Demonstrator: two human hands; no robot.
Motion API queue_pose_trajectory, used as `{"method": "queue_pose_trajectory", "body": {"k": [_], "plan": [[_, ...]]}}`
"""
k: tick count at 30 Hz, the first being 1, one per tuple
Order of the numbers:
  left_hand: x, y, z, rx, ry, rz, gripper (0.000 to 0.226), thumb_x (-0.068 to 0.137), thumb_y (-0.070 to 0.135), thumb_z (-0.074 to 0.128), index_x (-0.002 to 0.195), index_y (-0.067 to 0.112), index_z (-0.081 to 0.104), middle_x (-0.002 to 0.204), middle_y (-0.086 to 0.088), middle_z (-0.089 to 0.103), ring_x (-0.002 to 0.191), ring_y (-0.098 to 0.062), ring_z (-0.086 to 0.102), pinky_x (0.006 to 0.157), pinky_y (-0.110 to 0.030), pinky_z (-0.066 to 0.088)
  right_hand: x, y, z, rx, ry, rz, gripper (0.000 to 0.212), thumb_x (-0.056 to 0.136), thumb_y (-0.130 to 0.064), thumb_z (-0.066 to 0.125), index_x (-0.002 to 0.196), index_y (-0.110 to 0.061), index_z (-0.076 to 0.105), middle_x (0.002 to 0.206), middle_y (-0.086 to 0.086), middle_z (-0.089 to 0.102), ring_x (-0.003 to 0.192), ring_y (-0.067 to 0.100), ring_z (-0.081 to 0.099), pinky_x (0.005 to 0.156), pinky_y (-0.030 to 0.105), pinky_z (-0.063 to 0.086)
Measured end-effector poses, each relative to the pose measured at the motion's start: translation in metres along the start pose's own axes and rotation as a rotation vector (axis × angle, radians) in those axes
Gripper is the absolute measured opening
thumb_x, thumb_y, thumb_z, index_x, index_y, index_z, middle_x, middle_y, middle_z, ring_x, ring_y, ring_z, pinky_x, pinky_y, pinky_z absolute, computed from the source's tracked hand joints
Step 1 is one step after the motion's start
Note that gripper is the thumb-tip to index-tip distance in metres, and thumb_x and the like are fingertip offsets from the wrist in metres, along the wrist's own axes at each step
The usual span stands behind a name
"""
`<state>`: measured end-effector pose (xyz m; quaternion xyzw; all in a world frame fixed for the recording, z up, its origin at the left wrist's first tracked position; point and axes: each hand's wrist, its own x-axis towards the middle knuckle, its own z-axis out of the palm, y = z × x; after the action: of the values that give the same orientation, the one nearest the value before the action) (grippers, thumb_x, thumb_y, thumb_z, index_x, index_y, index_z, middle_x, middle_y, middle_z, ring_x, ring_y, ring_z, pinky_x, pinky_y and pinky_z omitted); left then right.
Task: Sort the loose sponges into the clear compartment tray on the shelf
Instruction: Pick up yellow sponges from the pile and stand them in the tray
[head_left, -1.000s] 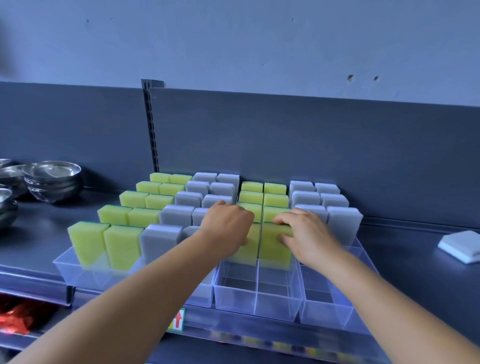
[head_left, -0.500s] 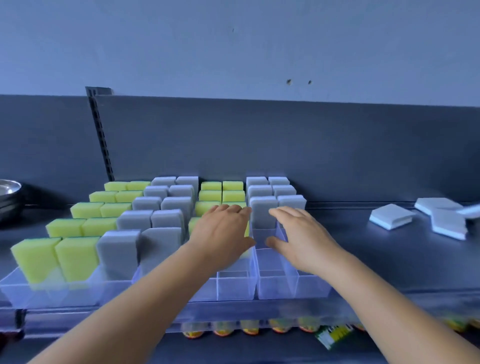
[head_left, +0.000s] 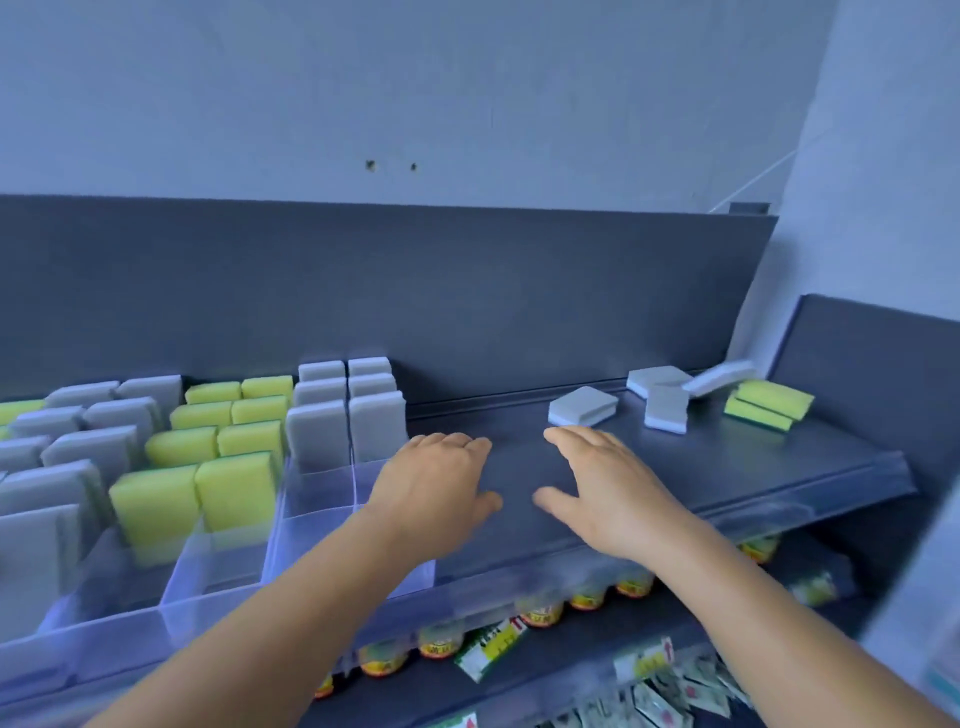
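My left hand (head_left: 436, 491) and right hand (head_left: 608, 488): fingers spread, holding nothing, above bare shelf (head_left: 727, 467); loose sponges (head_left: 582, 406) far right, awaiting pickup; compartment tray (head_left: 218, 582) left, sponges upright by colour, near-right cells unfilled.

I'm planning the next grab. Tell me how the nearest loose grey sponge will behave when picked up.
The nearest grey sponge looks like a foam block, so it is probably light and likely to give under a pinch. It lies flat on the shelf, so it should slide rather than roll. Neither the left hand nor the right hand touches it.
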<state>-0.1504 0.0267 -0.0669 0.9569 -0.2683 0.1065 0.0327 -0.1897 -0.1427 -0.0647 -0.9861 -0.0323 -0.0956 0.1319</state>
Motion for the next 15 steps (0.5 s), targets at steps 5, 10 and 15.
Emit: {"method": "queue_pose_trajectory", "body": {"k": [5,10,15], "plan": [[0.042,0.060,0.016,-0.030,-0.015,0.036,0.054,0.094,0.046,0.048,0.139,0.017,0.041,0.139,0.000,0.050,0.127,-0.021,0.045,0.107,-0.030,0.030,-0.008,0.073,-0.017,-0.011,-0.017,0.055,0.066,0.093,-0.042,0.050,0.149,-0.020,0.023,0.154,-0.006,0.025,0.141,0.016,0.022,0.112,0.028,0.022],[0.079,0.122,0.027,-0.073,-0.014,0.058,0.053,0.095,0.043,0.047,0.140,0.018,0.038,0.140,0.002,0.048,0.127,-0.022,0.044,0.104,-0.029,0.033,-0.015,0.145,-0.030,-0.021,-0.036,0.102,0.068,0.094,-0.043,0.049,0.151,-0.020,0.019,0.157,-0.006,0.020,0.144,0.014,0.017,0.114,0.028,0.020],[0.113,0.171,0.036,-0.126,-0.009,0.114,0.062,0.096,0.042,0.046,0.150,0.020,0.024,0.148,0.003,0.039,0.135,-0.020,0.037,0.106,-0.029,0.032,-0.017,0.203,-0.044,0.003,-0.025,0.155,0.067,0.094,-0.042,0.050,0.150,-0.020,0.021,0.156,-0.005,0.022,0.143,0.016,0.020,0.113,0.029,0.022]]}}
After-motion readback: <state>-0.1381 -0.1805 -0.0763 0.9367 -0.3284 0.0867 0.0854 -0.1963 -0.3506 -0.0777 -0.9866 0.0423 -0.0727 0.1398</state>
